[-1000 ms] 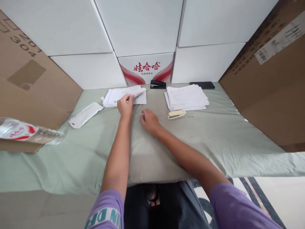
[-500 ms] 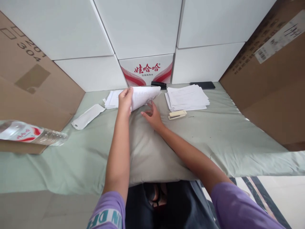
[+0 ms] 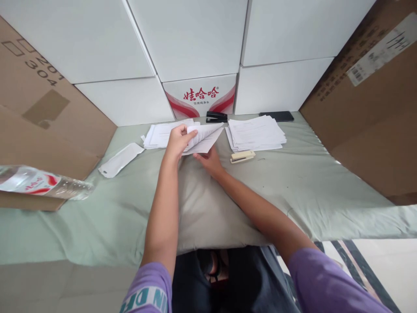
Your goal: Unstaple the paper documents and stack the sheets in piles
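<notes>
My left hand (image 3: 178,141) grips a few white printed sheets (image 3: 205,138) lifted off the left paper pile (image 3: 159,134); the sheets curl up and to the right. My right hand (image 3: 210,160) lies just under those sheets, fingers spread and touching their lower edge; whether it grips them I cannot tell. A second pile of printed paper (image 3: 256,132) rests to the right. In front of that pile sits a cream stapler (image 3: 242,156). A black stapler (image 3: 216,116) stands at the back by the boxes.
A pale green cloth (image 3: 309,187) covers the table. A white sleeve (image 3: 120,159) lies at the left, a water bottle (image 3: 39,181) on its side further left. A black phone (image 3: 276,116) is at the back right. White boxes (image 3: 195,39) and brown cartons (image 3: 368,100) wall the table in.
My left hand lifted several sheets off the left pile and brought them right and down. My right hand slid forward under them.
</notes>
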Demonstrator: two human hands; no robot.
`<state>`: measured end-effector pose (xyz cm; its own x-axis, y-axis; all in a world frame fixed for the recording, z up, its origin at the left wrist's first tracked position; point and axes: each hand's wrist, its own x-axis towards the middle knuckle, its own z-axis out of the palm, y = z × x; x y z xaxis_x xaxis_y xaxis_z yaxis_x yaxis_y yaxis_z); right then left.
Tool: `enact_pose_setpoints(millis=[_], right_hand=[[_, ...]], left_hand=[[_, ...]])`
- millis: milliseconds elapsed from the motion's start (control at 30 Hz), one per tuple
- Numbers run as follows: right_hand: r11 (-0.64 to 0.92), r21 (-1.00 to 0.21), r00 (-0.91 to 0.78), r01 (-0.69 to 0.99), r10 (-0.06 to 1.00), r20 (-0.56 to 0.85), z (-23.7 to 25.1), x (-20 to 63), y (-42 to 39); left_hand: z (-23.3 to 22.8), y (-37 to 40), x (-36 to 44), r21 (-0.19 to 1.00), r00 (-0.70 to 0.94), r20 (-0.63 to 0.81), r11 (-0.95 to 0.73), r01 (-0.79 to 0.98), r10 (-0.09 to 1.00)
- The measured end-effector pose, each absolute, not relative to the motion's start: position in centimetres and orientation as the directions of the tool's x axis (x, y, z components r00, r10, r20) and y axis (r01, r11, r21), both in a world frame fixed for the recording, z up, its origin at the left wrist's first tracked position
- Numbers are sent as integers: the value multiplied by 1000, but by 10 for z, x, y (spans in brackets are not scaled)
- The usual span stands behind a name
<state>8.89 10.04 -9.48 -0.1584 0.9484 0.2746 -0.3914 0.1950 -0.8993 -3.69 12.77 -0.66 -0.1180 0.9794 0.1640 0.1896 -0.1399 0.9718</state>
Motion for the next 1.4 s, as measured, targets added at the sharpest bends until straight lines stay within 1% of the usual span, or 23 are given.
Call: enact_pose_setpoints(millis=[100, 200, 300, 367, 500, 533, 600, 633, 667, 700, 733, 767, 800, 833, 900, 967, 1033, 1067, 1100, 1200, 1300, 1400], right_hand=[[259, -897, -126, -359, 939, 321, -93, 90, 99], [317, -901, -117, -295, 924, 363, -94, 92, 98], [284, -924, -35, -255, 952, 303, -96, 93, 99], [252, -940, 40, -229, 968, 249, -96, 94, 100], [184, -970, 87, -157, 981, 172, -94, 97, 101], [168, -974, 90, -151, 984, 156, -94, 98, 102], [148, -973, 100, -176, 986, 132, -94, 99, 104], [141, -969, 105, -202, 987, 122, -93, 100, 106], [134, -964, 105, -231, 988, 112, -93, 100, 108], [124, -958, 94, -257, 990, 103, -92, 100, 111], [109, -955, 80, -275, 993, 91, -90, 100, 114], [91, -955, 62, -283, 995, 77, -88, 100, 116], [71, -957, 43, -280, 997, 62, -85, 102, 119], [57, -960, 28, -273, 998, 51, -81, 105, 121], [62, -961, -1, -271, 998, 65, -70, 115, 126], [115, -947, -43, -301, 990, 134, -57, 132, 132], [168, -927, -102, -336, 972, 213, -44, 151, 139], [168, -925, -144, -342, 963, 228, -38, 161, 142], [145, -935, -205, -324, 954, 219, -34, 170, 146], [137, -971, -266, -193, 946, 187, -30, 187, 154], [180, -978, -239, -103, 950, 200, -33, 192, 158], [219, -974, -234, -49, 946, 225, -33, 195, 158]], left_hand=[[2, 119, -32, 941, 43, 68, -78, 329, 997], [11, 110, -26, 897, 187, -52, -36, 442, 981], [17, 106, -23, 884, 271, -117, -23, 467, 956], [18, 106, -26, 892, 239, -85, -33, 450, 967], [7, 117, -51, 888, 106, 88, -126, 443, 991], [2, 121, -59, 883, 44, 139, -144, 447, 989], [-8, 127, -77, 880, -170, 209, -110, 461, 963], [-13, 129, -84, 901, -287, 189, -50, 430, 939], [-19, 130, -91, 933, -358, 120, 19, 360, 926], [-23, 131, -95, 960, -364, 16, 88, 267, 931], [-27, 132, -98, 976, -323, -84, 143, 163, 943], [-30, 132, -99, 983, -256, -153, 174, 64, 955], [-33, 133, -99, 985, -195, -172, 171, -24, 966], [-34, 133, -99, 986, -166, -148, 133, -99, 975], [-35, 133, -98, 982, -189, -55, 19, -190, 980], [-34, 133, -99, 977, -233, 0, -49, -207, 972], [-33, 132, -102, 981, -252, 1, -49, -187, 968], [-33, 131, -104, 984, -260, -1, -45, -174, 966], [-32, 131, -105, 986, -263, -3, -42, -163, 965], [-32, 129, -104, 989, -216, -23, -9, -145, 976], [-31, 127, -98, 991, -128, -41, 24, -130, 991], [-29, 122, -94, 995, -40, 20, -24, -102, 999]])
